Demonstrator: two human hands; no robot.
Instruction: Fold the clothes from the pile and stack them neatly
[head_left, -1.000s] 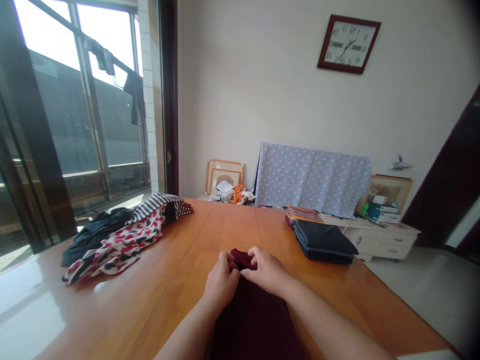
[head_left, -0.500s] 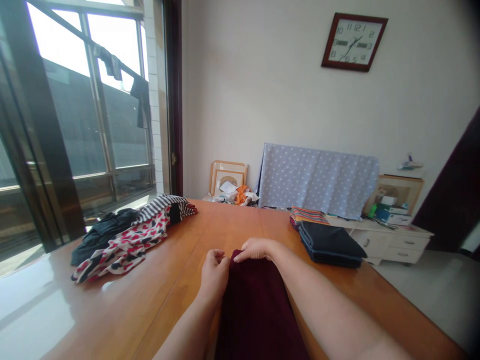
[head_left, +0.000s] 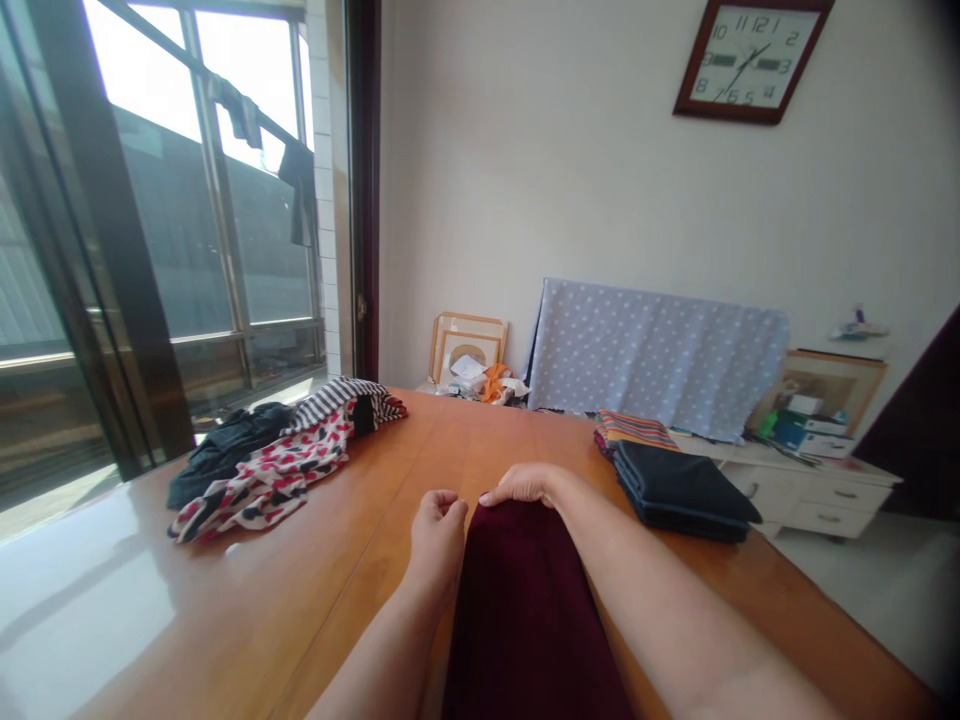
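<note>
A dark maroon cloth point(head_left: 525, 610) lies lengthwise on the wooden table point(head_left: 337, 600) between my forearms. My left hand point(head_left: 437, 530) is curled, its fingers pinched at the cloth's far left corner. Fingers together, my right hand point(head_left: 525, 484) presses down on the cloth's far edge. Both hands are at the cloth's far end, close to each other.
A loose heap of clothes point(head_left: 277, 460), striped, heart-patterned and dark, lies at the table's left. Folded dark and striped garments point(head_left: 675, 480) are stacked at the right. Beyond the table are a polka-dot covered object point(head_left: 652, 350), a white cabinet point(head_left: 810, 485), picture frames point(head_left: 465, 345) and a wall clock point(head_left: 750, 60).
The bunched maroon end that my hands pinched has been spread flat. My hands have moved slightly apart along the far edge. The camera has tilted up a little.
</note>
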